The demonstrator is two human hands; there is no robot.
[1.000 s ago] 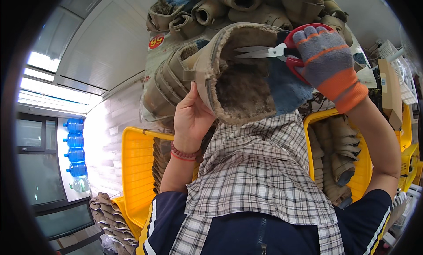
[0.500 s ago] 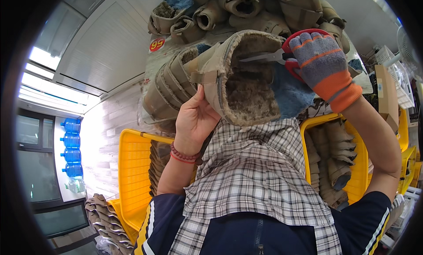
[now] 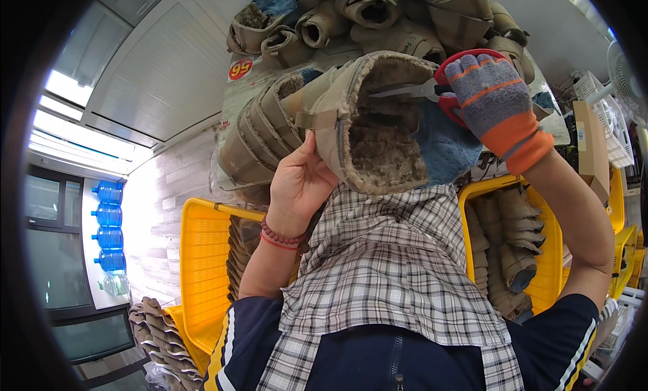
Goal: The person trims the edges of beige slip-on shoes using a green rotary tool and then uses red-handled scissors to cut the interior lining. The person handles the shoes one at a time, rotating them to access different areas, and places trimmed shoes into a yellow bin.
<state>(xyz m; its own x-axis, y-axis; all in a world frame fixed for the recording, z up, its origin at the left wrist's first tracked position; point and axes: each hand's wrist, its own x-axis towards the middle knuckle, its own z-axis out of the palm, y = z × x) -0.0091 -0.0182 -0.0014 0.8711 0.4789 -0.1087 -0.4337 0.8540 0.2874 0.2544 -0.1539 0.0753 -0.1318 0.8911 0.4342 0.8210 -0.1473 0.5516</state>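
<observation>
My left hand (image 3: 304, 178), bare with a beaded bracelet at the wrist, grips a tan fleece-lined sleeve (image 3: 327, 141) by its near left side. Its thumb lies near a short strap, and the other fingers are partly hidden beneath. The sleeve's wide mouth faces me, showing brown fleece and a blue patch at the right. My right hand (image 3: 491, 97) wears a grey and orange glove and holds red-handled scissors (image 3: 412, 91). Their blades point left inside the mouth, close to the upper fleece, and look nearly closed.
Behind lie nested tan sleeves (image 3: 253, 138) and a heap of similar rolls (image 3: 378, 9) on a table. Yellow baskets (image 3: 201, 256) with stacked sleeves stand at either side of me. Blue water bottles (image 3: 109, 236) line the far left; a cardboard box (image 3: 592, 144) and fan (image 3: 624, 70) are right.
The held sleeve has dipped slightly. The scissors and my right hand have shifted a little down with it. Both grips stay the same.
</observation>
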